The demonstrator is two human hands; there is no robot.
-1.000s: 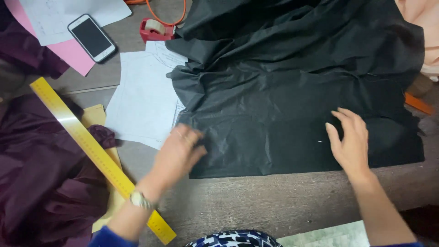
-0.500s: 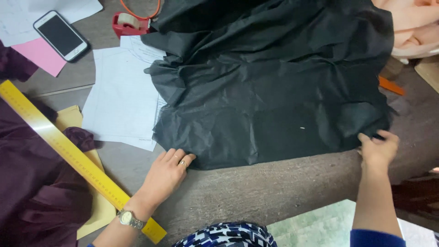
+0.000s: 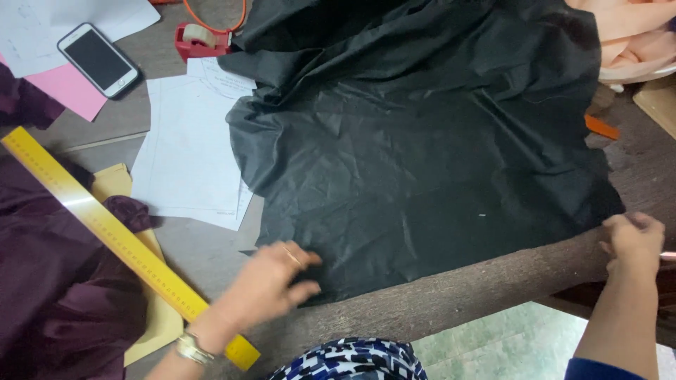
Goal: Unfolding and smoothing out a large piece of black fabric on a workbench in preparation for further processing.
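Black woven fabric (image 3: 422,162) lies spread over the worktable (image 3: 458,295), crumpled toward the far side and flatter near the front edge. The person's left hand (image 3: 271,281) rests on the cloth's near left corner, fingers spread and pressing down, a ring on one finger and a wristwatch (image 3: 189,347) at the wrist. The right hand (image 3: 634,243) is well apart from it, at the near right corner where the cloth reaches the table's edge; its fingers are curled there as if pinching the hem, though whether they actually grip cloth cannot be told from this angle.

Judging by that placement, the cloth is being smoothed and squared along the table's front edge. Doing this well likely means keeping the left palm flat as an anchor while the right draws the hem gently taut, so that the creases run out without stretching the weave off grain. The bunched folds at the far side would probably need easing flat too.

A yellow ruler (image 3: 120,239) lies diagonally just left of the left hand, across dark purple fabric (image 3: 56,295). White paper pattern sheets (image 3: 190,148) sit partly under the black cloth's left edge. Farther back are a smartphone (image 3: 97,60), a red tape dispenser (image 3: 201,41) and peach cloth (image 3: 634,35).
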